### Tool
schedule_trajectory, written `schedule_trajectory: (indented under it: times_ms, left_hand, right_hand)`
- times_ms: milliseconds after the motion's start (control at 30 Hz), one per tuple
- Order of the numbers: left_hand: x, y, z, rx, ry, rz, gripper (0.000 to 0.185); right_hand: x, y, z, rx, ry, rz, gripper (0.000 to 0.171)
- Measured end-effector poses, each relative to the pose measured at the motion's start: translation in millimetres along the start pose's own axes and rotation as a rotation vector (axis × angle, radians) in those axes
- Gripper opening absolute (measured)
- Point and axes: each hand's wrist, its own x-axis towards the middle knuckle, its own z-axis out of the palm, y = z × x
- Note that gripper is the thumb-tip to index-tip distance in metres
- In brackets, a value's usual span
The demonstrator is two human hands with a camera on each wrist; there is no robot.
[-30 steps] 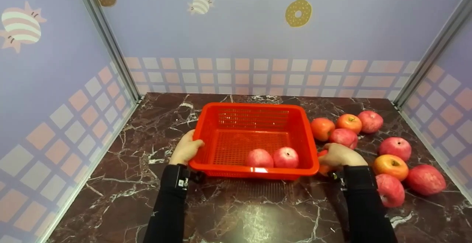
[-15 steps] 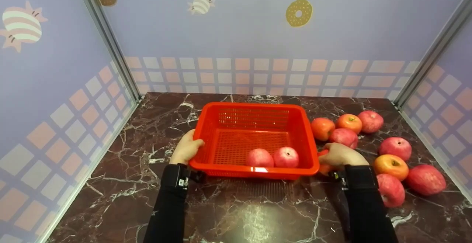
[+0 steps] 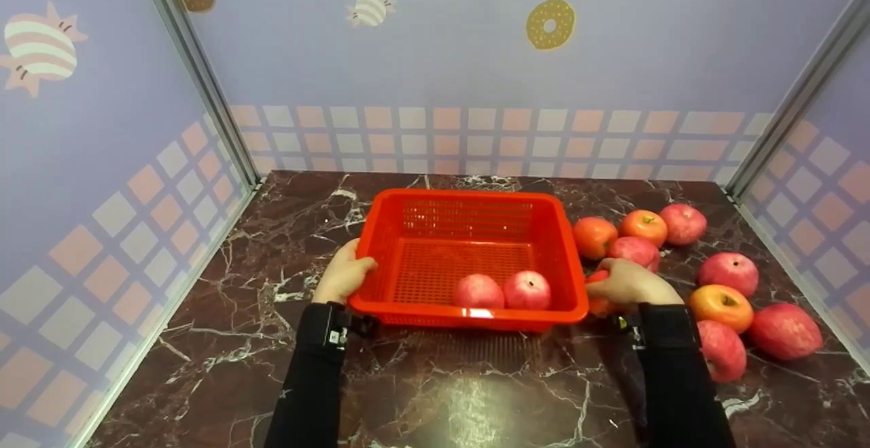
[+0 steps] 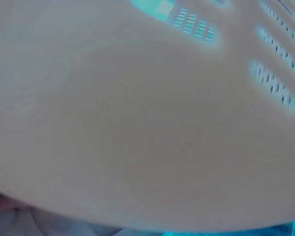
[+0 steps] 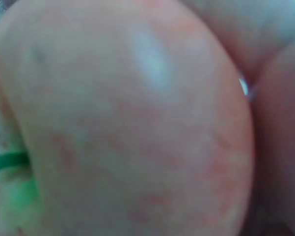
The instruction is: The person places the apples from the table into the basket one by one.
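A red plastic basket [image 3: 469, 319] with slotted walls stands mid-table, and two pinkish apples lie inside at its front right, one apple [image 3: 478, 291] touching the other apple [image 3: 528, 290]. My left hand [image 3: 343, 274] grips the basket's left rim, thumb over the edge; in the left wrist view the slotted wall [image 4: 152, 128] fills the frame. Just outside the basket's right wall, my right hand [image 3: 632, 283] holds an orange-red apple [image 3: 601, 304], partly covered by the fingers. Close up in the right wrist view, that apple [image 5: 137, 118] shows a green stem, with fingers [image 5: 280, 128] against its side.
Behind my right hand several apples cluster, including an orange one [image 3: 595, 238] and a pink one [image 3: 682, 224]. More lie to the right, among them a yellow-red apple [image 3: 720, 308] and a red apple [image 3: 785, 331]. Patterned panels [image 3: 462, 60] border the dark marble table [image 3: 224, 359].
My right hand has shifted very slightly up and to the right over the apple. The left hand and the basket have stayed put.
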Motion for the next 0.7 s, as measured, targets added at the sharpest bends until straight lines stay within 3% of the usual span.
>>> schedule_trajectory:
  times_ms: [467,700]
  left_hand:
    - [-1.0,0.1,0.6,-0.027,-0.001,-0.011,0.056]
    - [0.3,-1.5,1.1,-0.016,0.006,0.001,0.055]
  right_hand:
    - [-10,-2,-12,0.047,0.131,-0.056,0.045]
    - [-21,-9,-21,0.092,0.256,-0.051,0.066]
